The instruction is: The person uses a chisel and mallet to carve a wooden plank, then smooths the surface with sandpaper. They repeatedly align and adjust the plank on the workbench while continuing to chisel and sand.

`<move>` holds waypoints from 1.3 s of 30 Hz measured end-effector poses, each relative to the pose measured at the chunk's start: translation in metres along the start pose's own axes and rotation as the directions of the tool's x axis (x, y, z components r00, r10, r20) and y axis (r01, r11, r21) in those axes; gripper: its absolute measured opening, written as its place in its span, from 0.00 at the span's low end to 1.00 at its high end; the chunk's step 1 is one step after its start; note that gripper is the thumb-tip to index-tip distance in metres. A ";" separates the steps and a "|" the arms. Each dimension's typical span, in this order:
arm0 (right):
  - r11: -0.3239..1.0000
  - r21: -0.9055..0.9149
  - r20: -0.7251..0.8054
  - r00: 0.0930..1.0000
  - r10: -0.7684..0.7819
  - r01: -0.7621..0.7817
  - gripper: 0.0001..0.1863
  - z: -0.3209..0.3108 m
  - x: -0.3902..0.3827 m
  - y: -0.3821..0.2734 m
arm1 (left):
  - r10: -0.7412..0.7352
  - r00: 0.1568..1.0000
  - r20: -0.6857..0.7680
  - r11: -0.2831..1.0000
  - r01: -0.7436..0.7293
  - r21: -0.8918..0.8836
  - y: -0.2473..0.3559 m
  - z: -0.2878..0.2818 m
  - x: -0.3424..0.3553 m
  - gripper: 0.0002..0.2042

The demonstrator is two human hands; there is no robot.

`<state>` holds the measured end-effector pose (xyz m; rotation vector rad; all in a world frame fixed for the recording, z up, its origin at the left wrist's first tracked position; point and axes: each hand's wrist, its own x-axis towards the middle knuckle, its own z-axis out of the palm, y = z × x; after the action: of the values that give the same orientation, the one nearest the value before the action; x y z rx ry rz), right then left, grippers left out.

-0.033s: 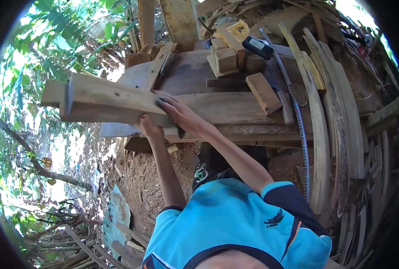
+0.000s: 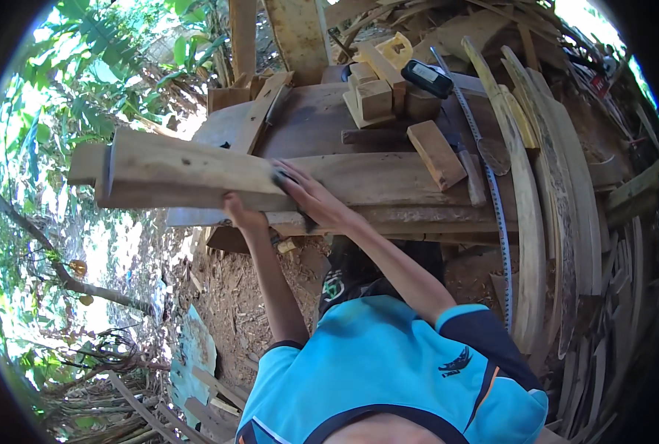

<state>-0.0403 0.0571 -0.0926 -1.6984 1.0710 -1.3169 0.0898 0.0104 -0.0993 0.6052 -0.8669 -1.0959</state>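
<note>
Since the step-ended wooden beam (image 2: 189, 166) juts leftward beyond the grip, the left hand (image 2: 246, 216) grasps its near edge, seemingly for steadiness, while the right hand (image 2: 318, 201) clasps a dark pad (image 2: 279, 177) against it

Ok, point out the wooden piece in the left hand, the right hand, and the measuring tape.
Wooden piece (image 2: 192, 169), head view: middle of its upper face.
Right hand (image 2: 320, 200), head view: back of the hand.
Measuring tape (image 2: 495, 192), head view: middle of its strip.
</note>
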 end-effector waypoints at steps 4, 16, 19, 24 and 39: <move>0.974 -0.209 -0.176 0.977 -0.124 0.086 0.29 0.026 -0.036 0.008 | 0.021 0.998 0.054 0.999 -0.023 0.029 -0.014 -0.050 0.006 0.32; 0.694 -0.720 -0.208 0.955 -0.210 -0.004 0.23 -0.069 -0.104 0.009 | -0.109 0.989 0.102 0.790 0.024 0.612 0.147 0.018 0.091 0.44; 0.550 -0.835 -0.148 0.951 -0.270 0.027 0.21 -0.062 -0.107 0.011 | -0.065 0.982 0.175 0.323 -0.145 0.935 0.139 -0.052 0.168 0.37; 0.353 -0.934 -0.160 0.948 -0.274 -0.055 0.21 -0.058 -0.111 0.024 | -0.044 0.958 0.284 -0.435 -0.275 0.858 0.103 -0.082 0.229 0.39; 0.243 -0.967 -0.130 0.970 -0.205 -0.078 0.16 -0.061 -0.112 0.018 | -0.505 0.852 0.141 0.081 -0.116 0.990 -0.006 -0.139 0.285 0.35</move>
<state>-0.1174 0.1492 -0.1376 -2.4945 2.3466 -0.8422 0.2599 -0.2571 -0.0949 1.7418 -2.0956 -0.7154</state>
